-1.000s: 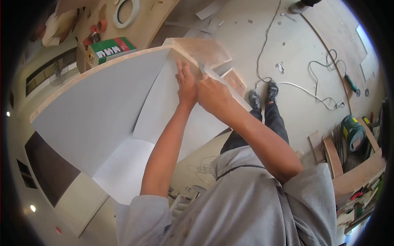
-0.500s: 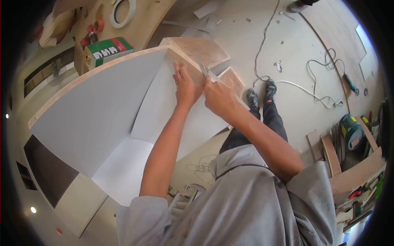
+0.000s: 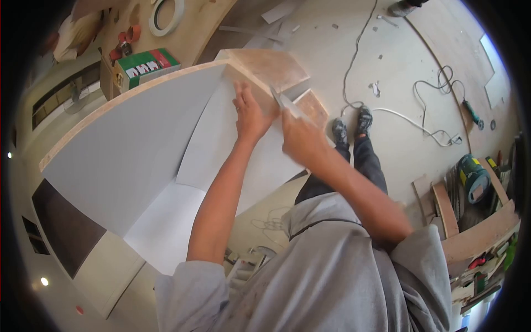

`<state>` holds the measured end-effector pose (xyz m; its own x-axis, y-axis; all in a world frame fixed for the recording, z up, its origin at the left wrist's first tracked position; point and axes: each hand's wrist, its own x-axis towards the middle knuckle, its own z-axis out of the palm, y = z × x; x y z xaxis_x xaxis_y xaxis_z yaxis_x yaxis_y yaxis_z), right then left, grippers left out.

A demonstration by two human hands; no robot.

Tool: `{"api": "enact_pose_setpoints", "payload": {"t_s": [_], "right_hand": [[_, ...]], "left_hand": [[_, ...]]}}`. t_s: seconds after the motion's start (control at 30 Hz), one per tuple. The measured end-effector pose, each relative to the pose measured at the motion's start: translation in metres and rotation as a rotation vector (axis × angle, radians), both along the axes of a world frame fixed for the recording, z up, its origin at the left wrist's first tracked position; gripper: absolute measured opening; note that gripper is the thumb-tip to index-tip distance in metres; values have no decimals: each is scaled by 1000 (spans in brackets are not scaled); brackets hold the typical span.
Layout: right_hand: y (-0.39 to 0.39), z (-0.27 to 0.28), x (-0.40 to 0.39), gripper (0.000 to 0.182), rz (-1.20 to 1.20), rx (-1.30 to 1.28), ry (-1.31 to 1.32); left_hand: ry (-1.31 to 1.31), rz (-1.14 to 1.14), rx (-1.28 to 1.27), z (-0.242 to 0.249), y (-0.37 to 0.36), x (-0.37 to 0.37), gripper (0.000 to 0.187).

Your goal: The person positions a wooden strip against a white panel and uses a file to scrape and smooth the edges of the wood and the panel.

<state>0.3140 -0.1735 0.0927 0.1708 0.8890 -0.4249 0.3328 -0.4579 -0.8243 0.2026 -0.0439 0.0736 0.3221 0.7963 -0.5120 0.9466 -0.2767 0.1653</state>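
Observation:
A large wooden cabinet (image 3: 138, 122) with pale grey inner faces and raw board edges fills the left and middle. My left hand (image 3: 253, 115) rests against its inner side near the top corner, fingers stretched up along the board. Just right of it, my right hand (image 3: 304, 135) is closed around a narrow grey metal blade (image 3: 276, 97), whose handle is hidden in the fist. The blade's tip points up and left, right at the board's edge. Beyond it are a bare wooden panel (image 3: 271, 66) and a smaller wood piece (image 3: 313, 108).
A green-and-white box (image 3: 146, 69), orange tape rolls (image 3: 133, 34) and a pale ring-shaped roll (image 3: 166, 19) lie at the upper left. Cables (image 3: 359, 50) cross the floor near my feet. A corded grinder (image 3: 472, 113) and wood offcuts (image 3: 481, 232) lie at right.
My right hand has slid a little down and to the right with the blade, and its forearm is blurred. My left hand stays nearly where it was.

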Motion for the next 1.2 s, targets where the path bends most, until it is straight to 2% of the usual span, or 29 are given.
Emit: {"api": "enact_pose_setpoints", "payload": {"t_s": [0.1, 0.13, 0.23, 0.33, 0.4, 0.6, 0.7, 0.9, 1.0, 1.03, 1.13, 1.2], "right_hand": [[-25, 60, 19, 67, 148, -24, -55], [-31, 63, 17, 67, 155, -4, -115], [-34, 47, 10, 67, 133, 19, -178], [-9, 5, 0, 70, 60, 10, -67], [-14, 6, 3, 75, 73, -31, -47], [-5, 20, -5, 67, 112, -28, -145], [6, 7, -17, 69, 52, -113, -93], [-1, 15, 0, 39, -123, -86, 71], [-37, 17, 28, 39, -207, -10, 92], [-46, 25, 44, 35, -233, -123, 124], [-86, 12, 74, 31, -325, -106, 26], [-104, 19, 89, 29, -369, -175, 76]], "left_hand": [[-37, -35, 23, -20, 3, -22, 125], [-51, -44, 35, -23, 6, -23, 125], [-64, -43, 47, -28, 6, -20, 125], [-44, 1, 42, -16, 8, -18, 126], [-48, 2, 8, -19, -3, -13, 127], [-84, -73, 19, -15, 6, -14, 126], [-64, -14, -17, -12, 7, -11, 126], [-45, -31, 46, -22, 5, -18, 116], [-43, -43, 112, -10, -8, -9, 102], [-75, -66, 148, -15, -13, -13, 98], [-154, -124, 218, -29, -32, -24, 84], [-177, -138, 237, -30, -38, -28, 73]]}}
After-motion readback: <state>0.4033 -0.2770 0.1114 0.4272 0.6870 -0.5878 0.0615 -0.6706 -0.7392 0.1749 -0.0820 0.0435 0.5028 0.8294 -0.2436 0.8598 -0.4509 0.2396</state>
